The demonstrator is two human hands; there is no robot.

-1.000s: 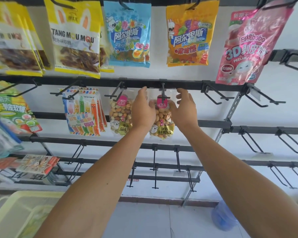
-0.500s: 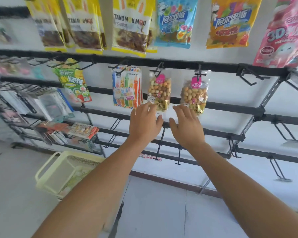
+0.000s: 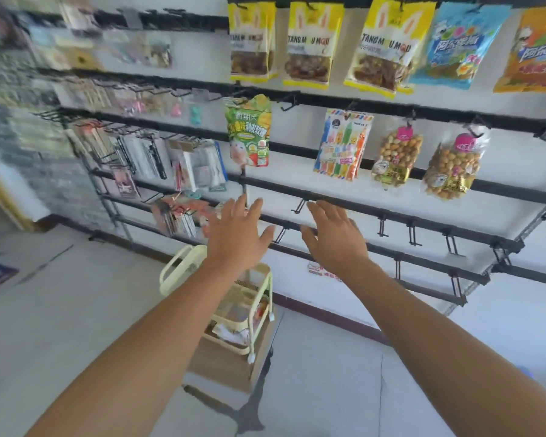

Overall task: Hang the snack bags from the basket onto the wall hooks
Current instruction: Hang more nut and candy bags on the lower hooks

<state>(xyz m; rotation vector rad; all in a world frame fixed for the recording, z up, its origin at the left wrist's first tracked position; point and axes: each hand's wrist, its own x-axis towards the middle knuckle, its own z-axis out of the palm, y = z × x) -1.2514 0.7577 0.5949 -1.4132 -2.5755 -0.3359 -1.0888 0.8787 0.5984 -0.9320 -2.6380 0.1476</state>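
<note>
My left hand [image 3: 237, 234] and my right hand [image 3: 334, 238] are both empty, fingers spread, in front of the lower hook rails. Two clear bags of coated nuts hang on hooks up right: one nut bag [image 3: 394, 156] and a second nut bag [image 3: 454, 165] beside it. A striped candy bag [image 3: 342, 145] and a green gummy bag [image 3: 249, 134] hang to their left. The pale yellow basket [image 3: 183, 263] stands below my left hand on a wooden stool [image 3: 230, 364], with a few packets inside it.
Yellow dried-fruit bags [image 3: 312, 45] and a blue candy bag [image 3: 457, 45] hang on the top rail. Bare black hooks [image 3: 413, 234] line the lower rails at the right. Stationery packs [image 3: 177, 165] fill the racks on the left. Grey tiled floor [image 3: 76, 310] lies below.
Both hands let go of the right nut bag, left hanging on its hook, and dropped down and left. The view swung left and down, bringing the basket into sight.
</note>
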